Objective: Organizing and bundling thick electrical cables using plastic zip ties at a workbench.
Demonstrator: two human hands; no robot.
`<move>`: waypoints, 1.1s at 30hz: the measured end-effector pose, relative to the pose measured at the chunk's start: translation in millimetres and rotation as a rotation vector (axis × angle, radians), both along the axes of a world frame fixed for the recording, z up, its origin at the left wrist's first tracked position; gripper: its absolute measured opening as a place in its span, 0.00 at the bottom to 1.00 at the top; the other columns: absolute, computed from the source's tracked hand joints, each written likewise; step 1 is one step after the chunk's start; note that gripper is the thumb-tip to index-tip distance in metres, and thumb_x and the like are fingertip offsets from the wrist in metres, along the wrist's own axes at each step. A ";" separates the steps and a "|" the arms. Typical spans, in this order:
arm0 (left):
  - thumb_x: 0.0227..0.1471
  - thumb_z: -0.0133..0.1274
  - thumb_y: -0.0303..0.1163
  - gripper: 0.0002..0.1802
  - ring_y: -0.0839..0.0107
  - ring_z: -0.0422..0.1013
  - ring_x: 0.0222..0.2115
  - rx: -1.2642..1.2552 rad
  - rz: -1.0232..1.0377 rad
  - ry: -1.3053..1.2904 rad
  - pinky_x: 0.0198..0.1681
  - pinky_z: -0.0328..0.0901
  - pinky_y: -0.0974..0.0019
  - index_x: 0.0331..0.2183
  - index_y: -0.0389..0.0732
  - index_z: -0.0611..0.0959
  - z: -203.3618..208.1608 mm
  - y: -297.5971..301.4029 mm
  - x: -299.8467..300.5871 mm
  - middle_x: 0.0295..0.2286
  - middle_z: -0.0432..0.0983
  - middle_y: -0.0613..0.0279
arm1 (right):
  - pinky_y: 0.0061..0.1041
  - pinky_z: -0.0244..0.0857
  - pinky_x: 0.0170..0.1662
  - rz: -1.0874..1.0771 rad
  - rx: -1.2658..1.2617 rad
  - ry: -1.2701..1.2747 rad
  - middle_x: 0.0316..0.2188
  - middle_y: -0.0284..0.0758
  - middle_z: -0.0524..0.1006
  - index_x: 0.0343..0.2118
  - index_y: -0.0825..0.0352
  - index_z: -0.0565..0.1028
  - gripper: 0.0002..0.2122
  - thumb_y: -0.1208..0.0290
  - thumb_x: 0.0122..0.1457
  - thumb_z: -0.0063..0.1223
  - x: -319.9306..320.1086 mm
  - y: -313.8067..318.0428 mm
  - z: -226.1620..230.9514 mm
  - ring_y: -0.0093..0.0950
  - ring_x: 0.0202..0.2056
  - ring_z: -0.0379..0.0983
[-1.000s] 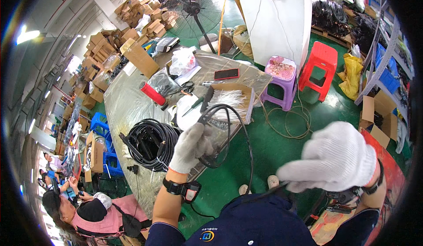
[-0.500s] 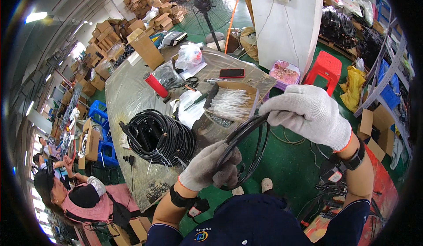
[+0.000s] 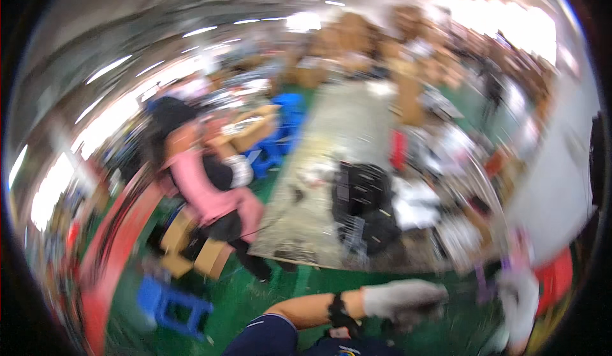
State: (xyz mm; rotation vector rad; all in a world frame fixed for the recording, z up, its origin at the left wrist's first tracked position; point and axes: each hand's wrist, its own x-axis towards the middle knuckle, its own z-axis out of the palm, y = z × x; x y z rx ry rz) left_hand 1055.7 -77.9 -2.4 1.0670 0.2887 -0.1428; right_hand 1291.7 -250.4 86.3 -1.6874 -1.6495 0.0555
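Observation:
Motion smears this view heavily. My left hand [image 3: 407,302], in a whitish knitted glove, reaches rightward low in front of the table's near edge. Its fingers are blurred and a dark patch shows by them. Farther right, my gloved right hand [image 3: 517,302] is near the lower right rim, close to the red stool [image 3: 556,281]; its fingers cannot be made out. The black cable coil held earlier is not distinguishable now. On the table [image 3: 312,190] lies a large bundle of black cable [image 3: 363,196]. White papers [image 3: 413,203] and a box of white strips [image 3: 460,236] are right of it.
A person in a pink top [image 3: 194,184] sits left of the table. Blue stools [image 3: 290,117] are beyond, another blue stool [image 3: 175,306] at lower left. A red cylinder [image 3: 398,148] and a tall carton [image 3: 409,97] stand on the table. A white pillar [image 3: 567,164] rises at right.
The view has swung left, so the table and both hands appear farther right. Both hands held a loop of black cable before; now blur hides it.

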 end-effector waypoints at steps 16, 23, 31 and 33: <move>0.54 0.59 0.37 0.11 0.80 0.63 0.15 0.346 0.328 -0.038 0.17 0.59 0.72 0.34 0.40 0.81 16.3 -20.9 -86.7 0.17 0.67 0.73 | 0.23 0.67 0.44 0.399 -0.288 0.572 0.38 0.38 0.76 0.49 0.71 0.73 0.16 0.63 0.68 0.48 -10.1 64.8 -86.6 0.27 0.39 0.71; 0.54 0.59 0.39 0.12 0.78 0.64 0.13 0.333 0.406 -0.012 0.16 0.59 0.71 0.33 0.40 0.82 16.3 -28.3 -93.7 0.15 0.67 0.72 | 0.20 0.67 0.40 0.421 -0.276 0.495 0.38 0.37 0.76 0.48 0.71 0.73 0.16 0.62 0.68 0.48 -18.0 79.5 -88.8 0.24 0.38 0.70; 0.54 0.60 0.39 0.12 0.80 0.64 0.14 0.344 0.405 0.006 0.16 0.59 0.72 0.34 0.40 0.83 22.3 -29.5 -99.2 0.17 0.69 0.73 | 0.20 0.67 0.39 0.326 -0.420 0.521 0.37 0.35 0.76 0.48 0.72 0.73 0.15 0.64 0.67 0.49 -19.3 77.4 -86.2 0.23 0.37 0.70; 0.53 0.60 0.38 0.12 0.80 0.64 0.15 0.339 0.405 0.001 0.17 0.59 0.72 0.34 0.40 0.83 24.5 -28.7 -100.1 0.17 0.70 0.74 | 0.21 0.67 0.39 0.337 -0.401 0.501 0.38 0.35 0.76 0.48 0.72 0.73 0.15 0.64 0.67 0.49 -18.0 79.2 -87.9 0.23 0.37 0.70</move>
